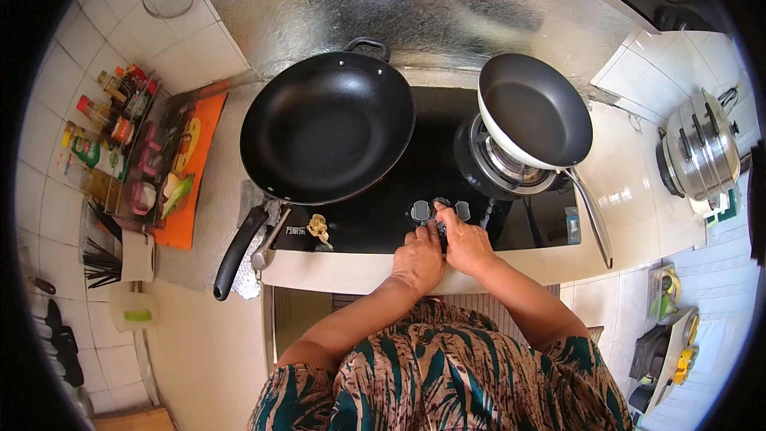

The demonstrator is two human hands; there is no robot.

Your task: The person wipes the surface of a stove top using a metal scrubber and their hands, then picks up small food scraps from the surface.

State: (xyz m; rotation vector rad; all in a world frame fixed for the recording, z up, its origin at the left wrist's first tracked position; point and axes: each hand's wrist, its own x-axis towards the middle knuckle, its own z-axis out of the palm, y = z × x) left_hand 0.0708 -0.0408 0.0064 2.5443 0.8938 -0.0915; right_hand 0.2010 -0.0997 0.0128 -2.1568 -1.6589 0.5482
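Note:
At the front of a black glass gas stove (431, 149), my hands meet near two control knobs. My right hand (468, 244) reaches between the left knob (421, 211) and the right knob (462, 211), its index finger pointing forward. Close against it on the left, my left hand (421, 256) rests at the front of the glass with its fingers bent. Small dark shiny matter (441, 201) shows around the fingertips; what it is cannot be made out. The fingers hide whatever lies beneath them. A crumpled yellowish scrap (318, 228) lies on the glass farther left.
A large black wok (326, 131) covers the left burner, its handle (240, 254) projecting over the front edge. On the right burner (508, 161) sits a tilted white-sided frying pan (532, 111). Bottles in a rack (111, 126) stand left; a steel steamer pot (701, 146) stands right.

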